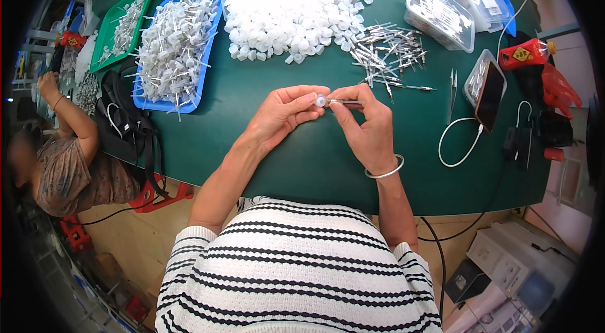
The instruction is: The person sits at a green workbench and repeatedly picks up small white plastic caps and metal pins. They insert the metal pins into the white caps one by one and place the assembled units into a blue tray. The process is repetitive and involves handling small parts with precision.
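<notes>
Over the middle of the green table, my two hands meet fingertip to fingertip. My left hand (282, 114) pinches a small white plastic cap (321, 100) between thumb and fingers. In my right hand (368, 124) is a thin metal rod (346, 102), held level with its tip at the cap; whether it sits inside the cap cannot be made out. Beyond my hands lies a large heap of similar white caps (290, 8) on a clear plastic bag. To its right is a loose pile of thin metal rods (387, 52).
A blue tray (200, 84) of capped rods and a green tray (94, 62) stand left, beside a black backpack (120, 125). Right are a clear tub (463, 43), tweezers (452, 90), a phone (490, 98) with a white cable and a red bottle (523, 54). Another person (82, 169) sits at left.
</notes>
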`<state>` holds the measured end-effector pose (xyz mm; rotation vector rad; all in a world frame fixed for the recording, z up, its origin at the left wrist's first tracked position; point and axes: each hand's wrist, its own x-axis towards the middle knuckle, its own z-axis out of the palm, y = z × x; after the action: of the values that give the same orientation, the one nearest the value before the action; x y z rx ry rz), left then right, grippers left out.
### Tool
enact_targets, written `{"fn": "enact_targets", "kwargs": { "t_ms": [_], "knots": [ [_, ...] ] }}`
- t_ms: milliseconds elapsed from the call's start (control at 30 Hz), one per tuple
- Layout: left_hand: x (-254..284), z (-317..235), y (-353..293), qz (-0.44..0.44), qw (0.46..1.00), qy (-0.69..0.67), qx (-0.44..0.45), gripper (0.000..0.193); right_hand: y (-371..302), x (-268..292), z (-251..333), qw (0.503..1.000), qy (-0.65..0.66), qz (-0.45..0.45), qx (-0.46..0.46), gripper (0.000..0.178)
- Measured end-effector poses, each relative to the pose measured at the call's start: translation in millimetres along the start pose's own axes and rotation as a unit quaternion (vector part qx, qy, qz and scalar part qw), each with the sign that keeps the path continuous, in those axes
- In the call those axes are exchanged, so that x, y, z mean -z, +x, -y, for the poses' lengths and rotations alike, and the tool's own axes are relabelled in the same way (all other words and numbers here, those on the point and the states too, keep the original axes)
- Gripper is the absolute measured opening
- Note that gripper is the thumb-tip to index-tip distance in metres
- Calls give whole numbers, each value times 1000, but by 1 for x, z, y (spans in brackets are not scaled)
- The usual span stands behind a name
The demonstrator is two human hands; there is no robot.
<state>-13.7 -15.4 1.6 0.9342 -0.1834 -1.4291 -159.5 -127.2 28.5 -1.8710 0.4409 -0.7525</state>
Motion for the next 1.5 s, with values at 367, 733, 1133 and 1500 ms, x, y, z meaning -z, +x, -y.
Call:
{"fn": "enact_targets", "kwargs": {
  "t_ms": [367, 733, 1133, 1500],
  "knots": [
    [3, 4, 1, -3, 1000, 10, -2, 29, 0, -1, 1, 1000, -3, 8, 9, 9],
    [-4, 3, -1, -13, 1000, 7, 2, 29, -1, -6, -3, 1000, -9, -8, 23, 11],
    [-9, -1, -5, -16, 992, 48, -118, 35, -1, 5, 8, 992, 20, 42, -115, 8],
    [-4, 4, -3, -21, 990, 77, -120, 25, -3, -2, 2, 991, -128, 33, 20, 7]
  ]
}}
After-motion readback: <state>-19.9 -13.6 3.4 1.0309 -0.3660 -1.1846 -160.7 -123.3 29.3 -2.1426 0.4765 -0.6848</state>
